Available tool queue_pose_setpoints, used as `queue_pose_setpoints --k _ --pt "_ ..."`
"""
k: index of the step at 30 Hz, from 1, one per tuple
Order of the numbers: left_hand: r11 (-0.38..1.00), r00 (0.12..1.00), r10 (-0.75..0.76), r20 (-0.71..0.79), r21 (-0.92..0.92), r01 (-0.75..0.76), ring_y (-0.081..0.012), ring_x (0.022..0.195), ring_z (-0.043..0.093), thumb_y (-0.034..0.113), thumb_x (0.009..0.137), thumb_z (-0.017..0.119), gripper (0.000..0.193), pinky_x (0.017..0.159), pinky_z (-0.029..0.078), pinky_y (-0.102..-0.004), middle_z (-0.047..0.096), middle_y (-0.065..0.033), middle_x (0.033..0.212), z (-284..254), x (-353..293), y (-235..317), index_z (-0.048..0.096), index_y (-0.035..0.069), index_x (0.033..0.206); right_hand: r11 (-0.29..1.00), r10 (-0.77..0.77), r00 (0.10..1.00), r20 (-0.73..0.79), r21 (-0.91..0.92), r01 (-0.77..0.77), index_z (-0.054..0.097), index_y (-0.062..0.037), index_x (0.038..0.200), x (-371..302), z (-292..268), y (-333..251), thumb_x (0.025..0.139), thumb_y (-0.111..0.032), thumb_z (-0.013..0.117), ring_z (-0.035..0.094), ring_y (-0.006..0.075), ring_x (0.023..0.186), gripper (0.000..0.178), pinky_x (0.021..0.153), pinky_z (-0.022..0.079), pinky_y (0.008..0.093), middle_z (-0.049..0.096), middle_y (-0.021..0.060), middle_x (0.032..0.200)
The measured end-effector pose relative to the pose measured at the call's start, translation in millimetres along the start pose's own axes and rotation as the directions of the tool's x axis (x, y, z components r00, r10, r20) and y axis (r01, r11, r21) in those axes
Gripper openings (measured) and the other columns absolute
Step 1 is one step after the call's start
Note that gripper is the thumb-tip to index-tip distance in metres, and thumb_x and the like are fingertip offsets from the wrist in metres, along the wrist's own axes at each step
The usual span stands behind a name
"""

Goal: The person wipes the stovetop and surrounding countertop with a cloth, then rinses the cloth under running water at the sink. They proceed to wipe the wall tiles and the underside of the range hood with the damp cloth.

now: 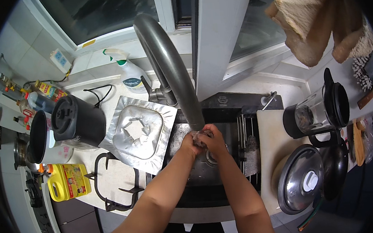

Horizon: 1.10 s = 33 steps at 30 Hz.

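Under the mouth of the dark curved faucet, my left hand and my right hand come together over the black sink. Between them is a small, crumpled, greyish wad. Fingers of both hands wrap around it, and its kind is too blurred to make out. Just left of the sink lies a square foil burner liner with a jagged hole in its middle. A wire rack stands inside the sink's right side, with a grey cloth on it.
Leftward are a burner grate, a yellow jug and a black lidded container. A spray bottle stands behind the foil. Rightward are a blender and a steel-lidded pot. A beige towel hangs above.
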<state>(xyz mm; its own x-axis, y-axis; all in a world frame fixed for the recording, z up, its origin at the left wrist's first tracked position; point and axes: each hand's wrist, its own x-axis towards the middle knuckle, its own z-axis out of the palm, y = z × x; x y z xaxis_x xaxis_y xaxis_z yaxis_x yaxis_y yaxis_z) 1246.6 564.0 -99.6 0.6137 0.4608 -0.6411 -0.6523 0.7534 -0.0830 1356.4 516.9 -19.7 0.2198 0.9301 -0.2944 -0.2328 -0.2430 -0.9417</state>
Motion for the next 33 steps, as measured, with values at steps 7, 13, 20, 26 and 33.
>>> queue_pose_setpoints --k 7,13,20,26,33 --pt "0.978 0.972 0.112 -0.205 0.195 -0.071 -0.0319 0.081 0.064 0.031 0.099 0.038 0.032 0.073 0.055 -0.0461 0.065 -0.0139 0.092 24.4 44.8 5.1 0.056 0.005 0.100 0.998 -0.045 0.999 0.020 -0.040 0.046 0.064 -0.0033 0.106 -12.7 -16.3 -15.0 0.080 -0.008 0.067 0.059 0.0131 0.093 0.027 0.081 0.048 0.0273 0.063 0.0067 0.104" --pt "0.927 0.926 0.090 -0.367 0.371 0.057 -0.0336 0.079 0.064 0.028 0.099 0.041 0.031 0.070 0.056 -0.0481 0.065 -0.0161 0.092 51.7 83.8 16.1 0.056 0.001 0.102 0.950 -0.282 0.957 -0.065 -0.157 0.269 0.061 -0.0019 0.111 6.1 -34.3 2.1 0.086 -0.004 0.062 0.059 0.0138 0.096 0.026 0.083 0.047 0.0262 0.063 0.0060 0.106" --pt "0.951 0.888 0.231 -0.398 0.286 -0.119 -0.0303 0.079 0.064 0.020 0.096 0.051 0.020 0.068 0.055 -0.0450 0.064 -0.0149 0.091 -0.2 129.1 47.1 0.055 0.001 0.100 0.998 -0.032 0.998 -0.048 0.061 0.035 0.059 -0.0048 0.118 21.1 -25.2 8.9 0.085 -0.004 0.062 0.056 0.0150 0.105 0.033 0.088 0.046 0.0285 0.058 0.0057 0.118" --pt "0.875 0.790 0.385 -0.477 0.460 -0.149 -0.0287 0.077 0.063 0.019 0.094 0.052 0.019 0.067 0.054 -0.0438 0.063 -0.0138 0.091 33.5 68.8 26.4 0.056 0.001 0.100 0.994 -0.091 0.960 0.266 -0.041 0.106 0.050 -0.0101 0.131 -9.1 -15.6 -15.3 0.074 -0.006 0.069 0.048 0.0154 0.109 0.060 0.090 0.043 0.0298 0.045 0.0036 0.134" --pt "0.782 0.768 0.525 -0.366 0.563 -0.267 -0.0270 0.080 0.062 0.013 0.090 0.057 0.013 0.067 0.054 -0.0439 0.062 -0.0125 0.091 81.9 -11.9 -35.3 0.056 0.002 0.097 0.808 0.367 0.930 0.004 0.494 -0.321 0.047 -0.0167 0.131 -10.6 -30.7 42.0 0.084 -0.032 0.063 0.049 0.0181 0.109 0.052 0.089 0.041 0.0358 0.049 0.0000 0.126"
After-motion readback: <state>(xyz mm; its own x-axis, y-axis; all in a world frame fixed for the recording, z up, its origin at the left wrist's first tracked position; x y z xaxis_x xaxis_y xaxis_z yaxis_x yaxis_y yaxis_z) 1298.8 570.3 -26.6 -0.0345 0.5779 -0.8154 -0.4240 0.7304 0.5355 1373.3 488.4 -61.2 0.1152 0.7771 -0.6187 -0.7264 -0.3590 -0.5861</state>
